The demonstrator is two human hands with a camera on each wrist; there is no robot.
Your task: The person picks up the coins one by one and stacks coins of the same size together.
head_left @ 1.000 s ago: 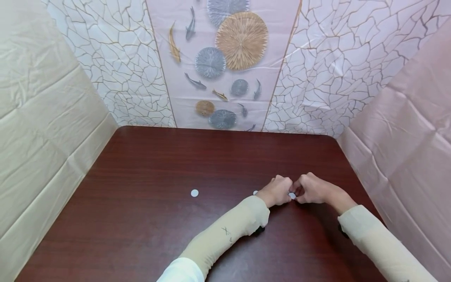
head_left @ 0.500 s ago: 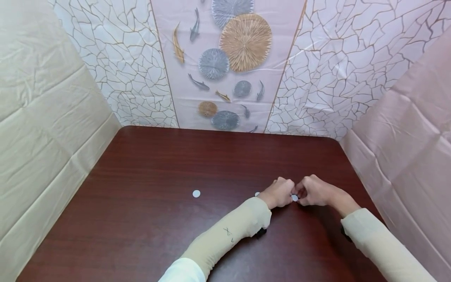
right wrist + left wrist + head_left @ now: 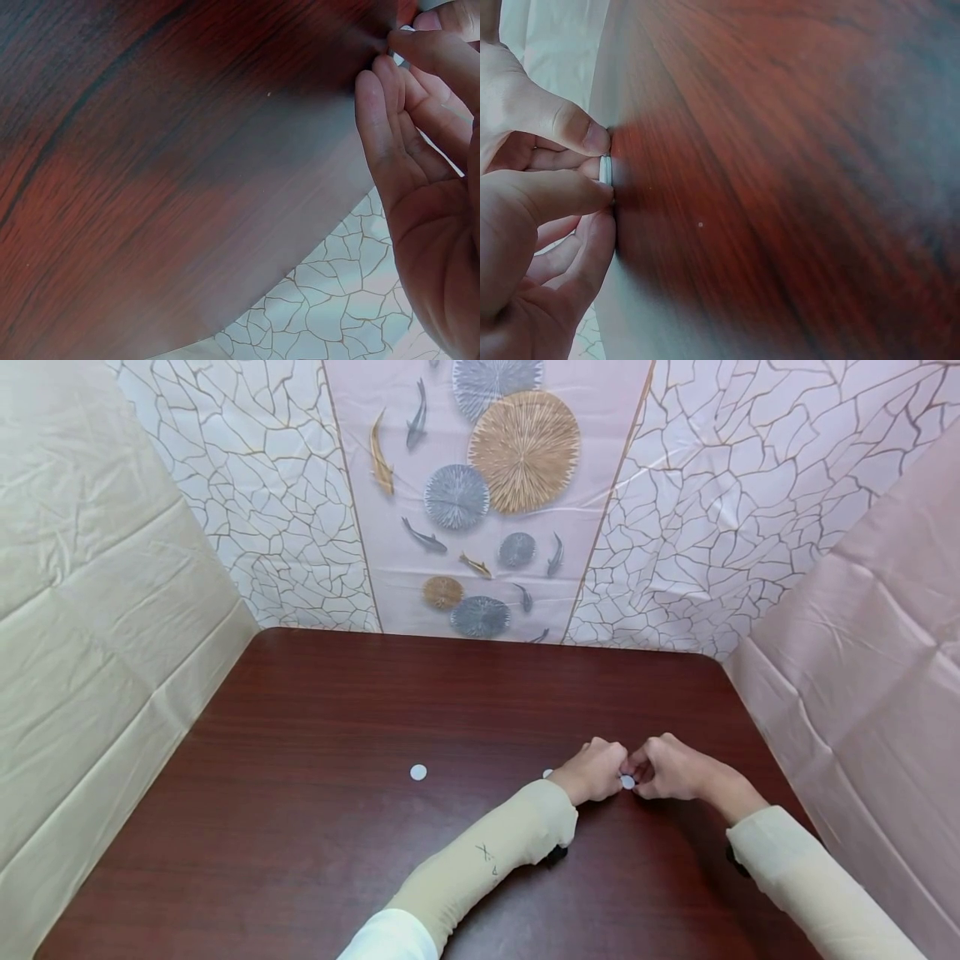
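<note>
A small white disc lies low at the tabletop, right of centre, between my two hands. Seen edge-on in the left wrist view, the disc shows a line along its rim, like two thin layers. My left hand pinches it from the left with curled fingers. From the right, my right hand pinches the same disc, thumb and fingertips at its edge. In the right wrist view, fingers cover most of the disc. Both hands' fingertips nearly meet around it.
Another white disc lies flat on the table to the left. A third white disc peeks out behind my left wrist, partly hidden. Patterned cloth hangs behind the table, with pale cloth at the sides.
The whole head view has shifted slightly right and down. Both hands stay at the same disc, with hardly any visible movement.
</note>
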